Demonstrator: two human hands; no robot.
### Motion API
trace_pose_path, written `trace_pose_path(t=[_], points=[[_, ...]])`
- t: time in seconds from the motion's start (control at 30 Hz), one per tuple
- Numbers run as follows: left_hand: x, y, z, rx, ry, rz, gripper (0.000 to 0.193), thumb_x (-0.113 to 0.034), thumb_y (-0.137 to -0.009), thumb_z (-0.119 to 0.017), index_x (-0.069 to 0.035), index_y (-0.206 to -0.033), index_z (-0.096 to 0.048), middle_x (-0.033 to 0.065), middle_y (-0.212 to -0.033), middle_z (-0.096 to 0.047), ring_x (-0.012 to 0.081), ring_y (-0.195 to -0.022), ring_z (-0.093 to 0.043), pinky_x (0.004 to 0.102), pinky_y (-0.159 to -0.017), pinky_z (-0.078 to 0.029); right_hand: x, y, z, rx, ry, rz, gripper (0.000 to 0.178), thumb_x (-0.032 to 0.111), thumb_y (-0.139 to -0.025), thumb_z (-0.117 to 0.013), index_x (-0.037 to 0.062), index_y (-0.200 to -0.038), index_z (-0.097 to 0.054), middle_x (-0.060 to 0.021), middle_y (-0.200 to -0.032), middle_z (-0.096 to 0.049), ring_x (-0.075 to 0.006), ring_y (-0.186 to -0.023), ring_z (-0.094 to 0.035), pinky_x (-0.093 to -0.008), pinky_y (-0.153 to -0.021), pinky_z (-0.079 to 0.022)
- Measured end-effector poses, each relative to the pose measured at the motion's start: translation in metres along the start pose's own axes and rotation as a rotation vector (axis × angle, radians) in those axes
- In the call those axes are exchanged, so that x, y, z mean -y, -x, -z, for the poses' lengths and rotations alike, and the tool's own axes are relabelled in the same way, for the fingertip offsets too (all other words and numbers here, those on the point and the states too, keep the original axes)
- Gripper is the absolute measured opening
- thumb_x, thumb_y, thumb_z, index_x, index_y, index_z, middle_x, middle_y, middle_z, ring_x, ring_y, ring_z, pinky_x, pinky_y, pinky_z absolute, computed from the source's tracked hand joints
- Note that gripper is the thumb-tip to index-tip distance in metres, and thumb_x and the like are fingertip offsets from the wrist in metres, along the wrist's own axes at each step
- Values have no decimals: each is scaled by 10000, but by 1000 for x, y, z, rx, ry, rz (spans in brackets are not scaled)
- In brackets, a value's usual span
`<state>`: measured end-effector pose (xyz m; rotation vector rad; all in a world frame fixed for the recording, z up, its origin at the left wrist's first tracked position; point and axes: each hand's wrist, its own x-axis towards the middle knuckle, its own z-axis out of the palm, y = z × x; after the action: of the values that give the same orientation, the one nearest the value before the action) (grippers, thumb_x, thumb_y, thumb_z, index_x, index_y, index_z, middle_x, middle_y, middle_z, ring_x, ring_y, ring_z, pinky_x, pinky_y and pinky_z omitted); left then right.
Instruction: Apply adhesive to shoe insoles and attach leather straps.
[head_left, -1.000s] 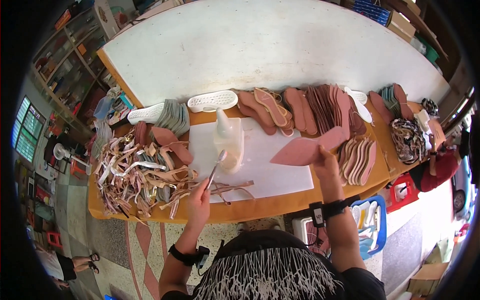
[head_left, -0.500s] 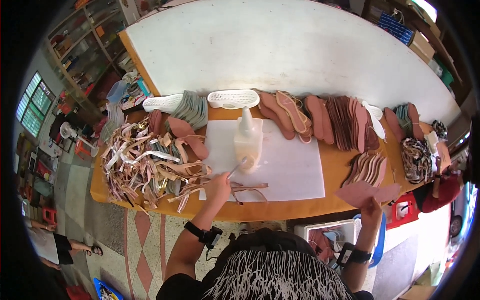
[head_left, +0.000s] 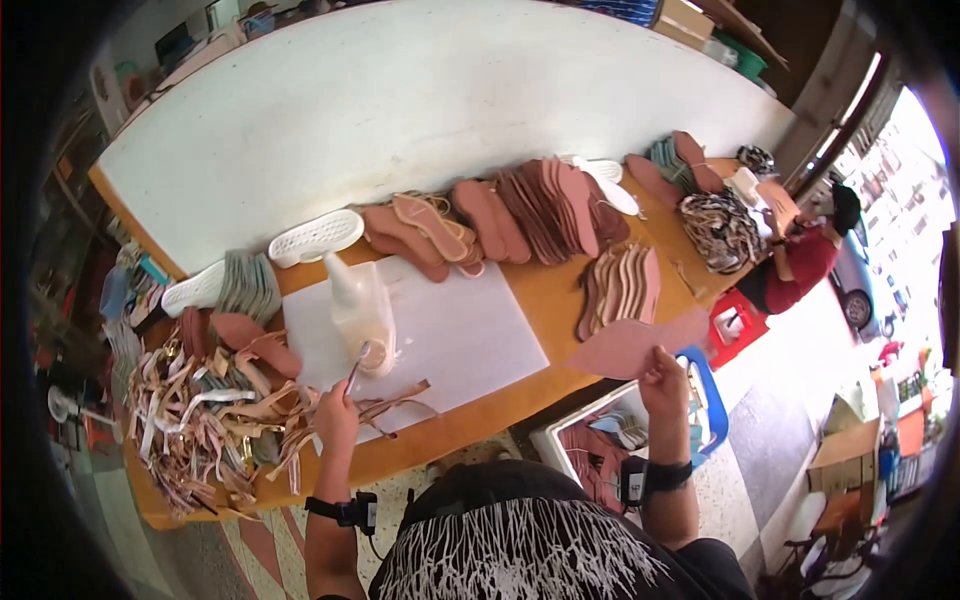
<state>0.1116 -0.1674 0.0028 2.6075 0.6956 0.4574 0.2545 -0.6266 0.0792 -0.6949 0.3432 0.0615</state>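
Container (head_left: 365, 305) on sheet (head_left: 470, 320) on table (head_left: 556, 305), strap heap (head_left: 205, 425) left, insole stack (head_left: 622, 285) right

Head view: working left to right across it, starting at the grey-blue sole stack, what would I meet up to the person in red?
Grey-blue sole stack → left hand → leaning row of brown soles → right hand → person in red.

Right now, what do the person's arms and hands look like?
The left hand and right hand are gloveless. Black wristbands carry boxy devices; the left has a thin dark cable, the right pale markings. The right sleeve is short and black.
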Motion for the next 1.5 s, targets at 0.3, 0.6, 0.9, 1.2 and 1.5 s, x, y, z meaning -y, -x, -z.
trace_pose_path(t=[0.3,0.6,0.9,1.2,1.5], points=[[-16,-21,15,160,-206,-28,208,-82,-749,-476,-124,-925,-579,159,-755,-552,347,-712,-572,425,-618,-459,-6,-1,-8,109,94,-12,41,106,-796,-561,111,-809,-599,-2,-753,-626,-98,-627,-575,-212,-428,-386],[-8,-1,18,67,-126,82,207,-115,-759,-536,-126,-961,-583,150,-764,-576,325,-729,-568,424,-626,-450,-16,6,-28,64,182,-21,54,88,-807,-547,118,-851,-536,5,-838,-609,-91,-719,-575,-220,-523,-422],[12,15,10,91,124,125,221,-142,-801,-474,-130,-1000,-567,165,-819,-588,353,-760,-564,445,-650,-439,-54,5,-58,252,142,-152,228,52,-826,-496,71,-1053,-490,-26,-947,-587,-142,-839,-576,-244,-628,-452],[-13,-8,7,176,-133,84,201,-118,-785,-451,-132,-956,-555,142,-778,-569,341,-772,-571,426,-650,-448,-69,10,-75,186,113,-169,222,9,-821,-476,56,-1035,-504,-45,-954,-588,-146,-840,-579,-271,-740,-486],[-32,-21,14,173,-243,-93,223,-94,-723,-512,-98,-940,-566,149,-726,-548,331,-675,-575,421,-595,-456,-54,12,-62,153,162,-94,156,41,-805,-517,83,-955,-517,-13,-861,-602,-132,-765,-586,-247,-607,-453]])
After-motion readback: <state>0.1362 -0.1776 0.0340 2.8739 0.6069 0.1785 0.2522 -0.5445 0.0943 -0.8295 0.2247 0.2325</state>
